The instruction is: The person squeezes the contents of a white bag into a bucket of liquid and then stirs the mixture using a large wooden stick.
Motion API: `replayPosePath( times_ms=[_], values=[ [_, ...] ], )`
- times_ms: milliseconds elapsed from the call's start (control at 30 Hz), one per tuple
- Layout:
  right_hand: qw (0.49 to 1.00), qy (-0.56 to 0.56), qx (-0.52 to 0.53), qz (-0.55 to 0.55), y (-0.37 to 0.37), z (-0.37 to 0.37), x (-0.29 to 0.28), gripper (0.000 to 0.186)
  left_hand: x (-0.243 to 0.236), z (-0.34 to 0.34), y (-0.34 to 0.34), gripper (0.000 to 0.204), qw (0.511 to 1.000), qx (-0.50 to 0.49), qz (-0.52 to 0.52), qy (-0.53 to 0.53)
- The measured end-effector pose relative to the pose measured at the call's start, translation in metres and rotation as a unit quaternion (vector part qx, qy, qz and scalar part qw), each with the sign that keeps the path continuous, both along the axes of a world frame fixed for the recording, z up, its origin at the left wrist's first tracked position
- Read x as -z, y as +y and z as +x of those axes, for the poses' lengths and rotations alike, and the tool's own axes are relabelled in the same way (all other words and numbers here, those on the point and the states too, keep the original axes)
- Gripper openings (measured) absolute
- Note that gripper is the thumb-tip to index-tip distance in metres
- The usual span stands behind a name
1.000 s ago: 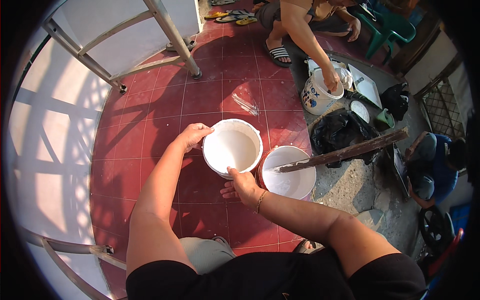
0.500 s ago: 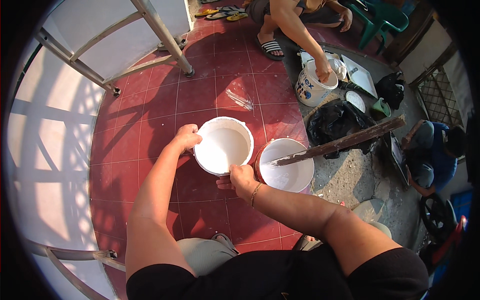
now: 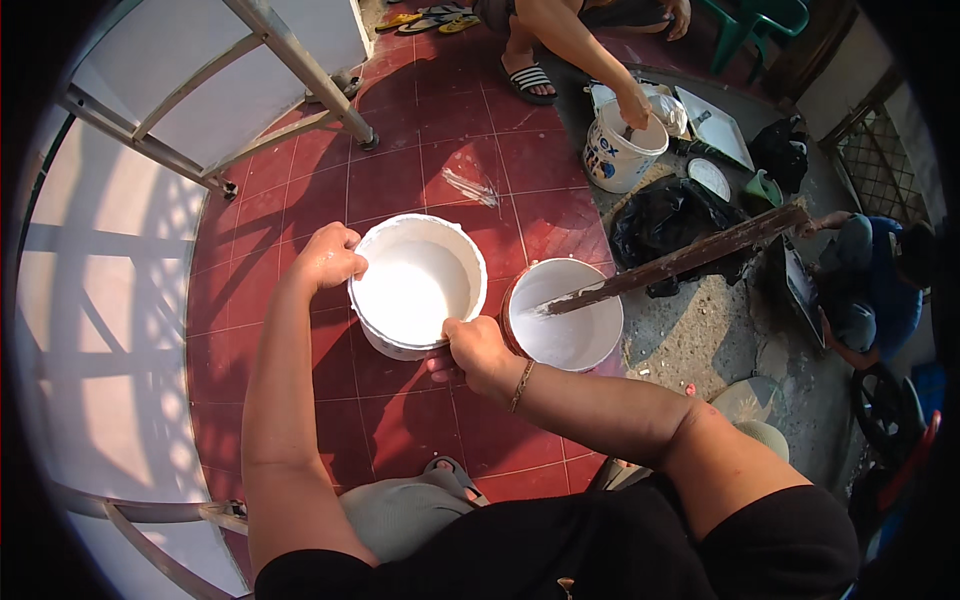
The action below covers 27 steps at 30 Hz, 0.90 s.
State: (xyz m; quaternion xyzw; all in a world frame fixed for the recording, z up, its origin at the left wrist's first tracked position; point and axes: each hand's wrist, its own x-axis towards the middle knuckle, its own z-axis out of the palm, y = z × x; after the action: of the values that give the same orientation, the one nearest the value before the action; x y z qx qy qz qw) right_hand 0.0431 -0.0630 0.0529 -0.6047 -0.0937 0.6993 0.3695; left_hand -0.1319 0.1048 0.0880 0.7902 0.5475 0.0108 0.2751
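A white bucket [image 3: 415, 285] with white paint inside is held off the red tiled floor between both hands. My left hand [image 3: 327, 258] grips its left rim. My right hand [image 3: 480, 350] grips its near right rim, a bracelet on the wrist. Right beside it stands a second bucket [image 3: 565, 320], reddish outside and white inside, with a long wooden stick [image 3: 680, 262] resting in it and leaning to the upper right.
Another person crouches at the top, a hand [image 3: 633, 105] in a white bucket [image 3: 620, 155]. A black bag [image 3: 670, 225], a tray [image 3: 715, 125] and a lid [image 3: 711, 177] lie to the right. A metal frame [image 3: 290, 75] stands at upper left. A railing [image 3: 140, 515] runs along the lower left.
The white bucket has stayed in both hands and shifted slightly toward me and the second bucket. The other person's hand remains in the far bucket.
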Motion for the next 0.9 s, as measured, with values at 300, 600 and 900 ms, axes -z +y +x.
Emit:
replayPosePath(
  times_ms=[300,600,900],
  values=[
    [0.995,0.095,0.003,0.042,-0.032,0.031,-0.023,0.023,-0.043,0.027,-0.029,0.023,0.996,0.006,-0.016,-0.091],
    [0.994,0.101,-0.014,0.033,-0.055,0.049,-0.031,0.024,-0.059,0.053,-0.049,0.021,0.998,0.034,-0.001,-0.054],
    [0.994,0.111,-0.017,0.009,-0.061,0.064,-0.029,0.026,-0.069,0.075,-0.062,0.023,0.999,0.034,0.024,-0.034]
  ],
)
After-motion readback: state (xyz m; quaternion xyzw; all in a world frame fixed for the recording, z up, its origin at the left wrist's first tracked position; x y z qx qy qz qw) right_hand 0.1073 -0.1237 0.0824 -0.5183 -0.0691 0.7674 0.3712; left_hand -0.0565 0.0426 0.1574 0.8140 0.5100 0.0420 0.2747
